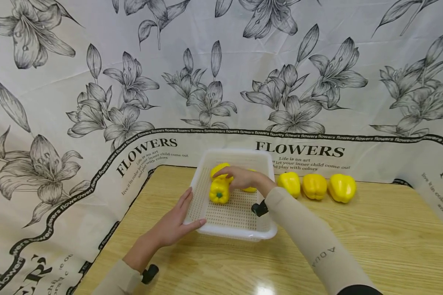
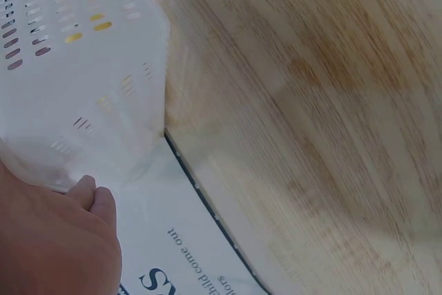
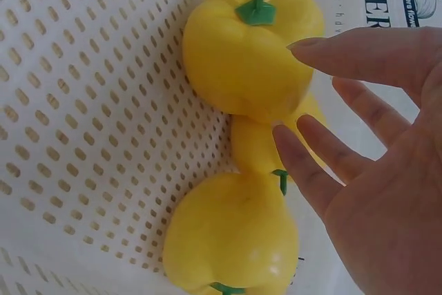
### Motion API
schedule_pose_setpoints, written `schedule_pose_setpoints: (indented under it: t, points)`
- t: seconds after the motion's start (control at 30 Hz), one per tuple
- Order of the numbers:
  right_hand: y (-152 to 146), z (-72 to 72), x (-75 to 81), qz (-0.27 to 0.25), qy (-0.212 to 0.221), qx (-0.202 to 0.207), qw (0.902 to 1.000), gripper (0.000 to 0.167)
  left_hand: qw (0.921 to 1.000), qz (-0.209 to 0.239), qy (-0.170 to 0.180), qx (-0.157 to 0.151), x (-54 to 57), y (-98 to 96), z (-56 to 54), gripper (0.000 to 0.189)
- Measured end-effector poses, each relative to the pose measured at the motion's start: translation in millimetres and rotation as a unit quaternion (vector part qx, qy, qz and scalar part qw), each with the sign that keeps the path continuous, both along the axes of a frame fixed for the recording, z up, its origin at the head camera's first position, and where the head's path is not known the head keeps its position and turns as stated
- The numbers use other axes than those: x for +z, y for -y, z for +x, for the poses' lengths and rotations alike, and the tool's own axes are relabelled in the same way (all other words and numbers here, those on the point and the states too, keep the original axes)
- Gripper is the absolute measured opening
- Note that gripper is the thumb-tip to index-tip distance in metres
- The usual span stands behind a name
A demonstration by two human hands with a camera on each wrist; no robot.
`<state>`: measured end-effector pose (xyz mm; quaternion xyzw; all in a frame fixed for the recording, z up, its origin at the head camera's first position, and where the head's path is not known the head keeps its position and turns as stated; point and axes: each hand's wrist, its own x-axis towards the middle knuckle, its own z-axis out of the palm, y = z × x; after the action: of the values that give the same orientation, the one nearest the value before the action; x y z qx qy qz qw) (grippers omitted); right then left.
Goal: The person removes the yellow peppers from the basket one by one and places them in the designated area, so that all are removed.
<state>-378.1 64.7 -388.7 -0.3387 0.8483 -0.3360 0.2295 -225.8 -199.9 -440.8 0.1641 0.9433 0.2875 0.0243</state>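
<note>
Floral cloth (image 1: 192, 32) behind basket, wood table (image 1: 354, 237) under it. Basket (image 1: 236, 234) is white perforated plastic. Three peppers inside basket: front pepper (image 1: 218, 187) left of basket's middle, back pepper (image 1: 218, 168) just beyond it toward basket's far end, third pepper (image 1: 250, 189) by basket's right side, partly hidden by a hand in the head view. Pepper row (image 1: 314, 186), three more, sits on the right of basket.

Left hand (image 1: 171, 223) spread wide at basket's left side, thumb at near left corner, fingers straight along outer wall. Right hand (image 1: 241, 177) over basket, beside front pepper, thumb and fingers parted; can't tell if touching.

Peppers look glossy, probably hollow plastic: light, fairly stiff, a bit slippery, hard to damage. Best hold: thumb and fingers across the fat sides; skip stem (image 1: 219, 195), thin and maybe weak. Basket likely light and slightly flexible, could slide; hold by its rim.
</note>
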Motion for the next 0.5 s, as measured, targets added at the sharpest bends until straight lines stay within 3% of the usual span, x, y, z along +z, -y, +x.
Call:
schedule_pose_setpoints:
  t: [0.27,0.5]
  points:
    - [4.8,0.4,-8.2,0.001,0.009,-0.011,0.9999,0.077,1.0,0.0,0.0,0.001,0.0,1.3,-0.5,0.107]
    - [8.8,-0.6,-13.2,0.03,-0.031,0.003,0.9991,0.077,1.0,0.006,0.0,0.002,-0.7,0.1,0.3,0.107]
